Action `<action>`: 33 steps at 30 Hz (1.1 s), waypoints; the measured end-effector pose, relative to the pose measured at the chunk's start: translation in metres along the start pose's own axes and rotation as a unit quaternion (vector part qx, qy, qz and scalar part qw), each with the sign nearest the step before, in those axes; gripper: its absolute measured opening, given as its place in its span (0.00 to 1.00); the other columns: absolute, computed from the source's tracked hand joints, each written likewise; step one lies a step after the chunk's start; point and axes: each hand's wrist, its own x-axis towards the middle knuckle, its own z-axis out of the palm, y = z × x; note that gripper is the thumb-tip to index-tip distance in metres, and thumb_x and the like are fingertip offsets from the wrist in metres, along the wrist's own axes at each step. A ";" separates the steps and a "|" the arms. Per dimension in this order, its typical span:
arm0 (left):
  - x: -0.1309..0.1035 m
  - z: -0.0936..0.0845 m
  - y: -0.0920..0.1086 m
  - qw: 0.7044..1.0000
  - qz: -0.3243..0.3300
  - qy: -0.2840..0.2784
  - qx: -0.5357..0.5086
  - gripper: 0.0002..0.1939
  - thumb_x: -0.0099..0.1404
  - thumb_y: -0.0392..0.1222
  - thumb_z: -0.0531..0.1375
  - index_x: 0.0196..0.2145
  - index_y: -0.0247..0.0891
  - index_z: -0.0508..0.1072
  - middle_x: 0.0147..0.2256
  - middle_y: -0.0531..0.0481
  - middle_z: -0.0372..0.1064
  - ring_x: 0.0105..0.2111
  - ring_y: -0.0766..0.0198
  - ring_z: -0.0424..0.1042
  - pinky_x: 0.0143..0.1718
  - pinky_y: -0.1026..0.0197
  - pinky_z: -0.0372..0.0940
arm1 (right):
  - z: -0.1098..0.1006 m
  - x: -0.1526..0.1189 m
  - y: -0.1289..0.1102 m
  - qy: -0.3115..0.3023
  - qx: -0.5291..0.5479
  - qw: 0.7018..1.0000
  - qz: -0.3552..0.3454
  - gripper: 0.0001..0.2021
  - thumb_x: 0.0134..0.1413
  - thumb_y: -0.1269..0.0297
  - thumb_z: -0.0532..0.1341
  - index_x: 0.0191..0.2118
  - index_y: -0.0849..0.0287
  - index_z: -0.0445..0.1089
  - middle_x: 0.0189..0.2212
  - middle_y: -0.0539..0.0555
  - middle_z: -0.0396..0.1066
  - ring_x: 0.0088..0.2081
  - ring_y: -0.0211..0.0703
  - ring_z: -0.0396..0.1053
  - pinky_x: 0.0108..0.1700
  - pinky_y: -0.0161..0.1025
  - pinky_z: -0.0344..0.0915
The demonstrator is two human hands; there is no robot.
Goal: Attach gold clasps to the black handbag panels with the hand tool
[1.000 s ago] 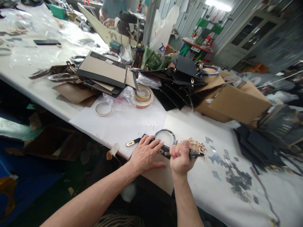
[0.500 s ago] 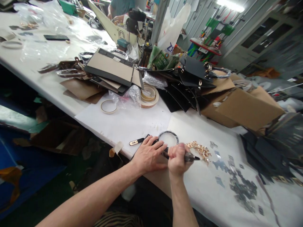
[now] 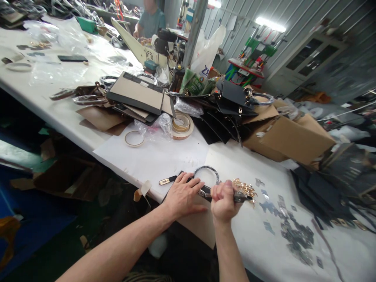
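My left hand point(image 3: 182, 197) lies palm down with its fingers spread over a black bag piece point(image 3: 182, 173) at the table's front edge. From beside its fingers a black strap tab with a gold plate point(image 3: 166, 180) points left. My right hand point(image 3: 225, 199) is closed in a fist round a dark metal hand tool point(image 3: 243, 197), its exact kind unclear. One end juts out right of the fist, and the other reaches left to the black piece. A beige panel point(image 3: 202, 231) shows below my hands. Behind them stands a round handle in clear wrap point(image 3: 207, 168).
Small gold hardware pieces point(image 3: 245, 188) lie right of the tool, and dark metal plates point(image 3: 296, 233) farther right. Tape rolls point(image 3: 182, 127), stacked panels point(image 3: 136, 94), black bags point(image 3: 217, 121) and a cardboard box point(image 3: 296, 139) stand behind. Another person point(image 3: 151, 21) sits across the table.
The tool in my right fist has tilted closer to level, its right end now less low. My left hand keeps its place on the black piece. The camera view has tipped up slightly.
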 end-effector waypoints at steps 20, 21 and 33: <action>0.000 -0.001 0.002 1.000 -0.009 0.002 -0.020 0.44 0.56 0.70 0.67 0.63 0.45 0.67 0.61 0.48 0.70 0.65 0.43 0.59 0.70 0.42 0.47 | 0.017 0.032 0.016 -0.108 -0.014 0.979 0.172 0.27 0.60 0.52 0.67 0.20 0.55 0.52 0.13 0.37 0.45 0.13 0.27 0.41 0.15 0.32 0.39; 0.001 -0.001 0.002 1.000 -0.010 0.001 -0.021 0.43 0.56 0.70 0.67 0.62 0.45 0.68 0.61 0.49 0.70 0.65 0.43 0.59 0.70 0.42 0.47 | 0.016 0.031 0.017 -0.119 -0.014 0.977 0.175 0.27 0.61 0.52 0.67 0.20 0.55 0.53 0.13 0.37 0.45 0.13 0.27 0.41 0.15 0.32 0.39; 0.000 -0.002 0.001 0.999 -0.012 0.004 -0.043 0.42 0.56 0.68 0.69 0.61 0.46 0.68 0.61 0.49 0.70 0.66 0.43 0.58 0.70 0.41 0.45 | 0.002 0.007 0.005 -0.156 -0.025 0.986 0.058 0.24 0.68 0.58 0.61 0.22 0.56 0.54 0.15 0.39 0.47 0.16 0.29 0.46 0.20 0.33 0.47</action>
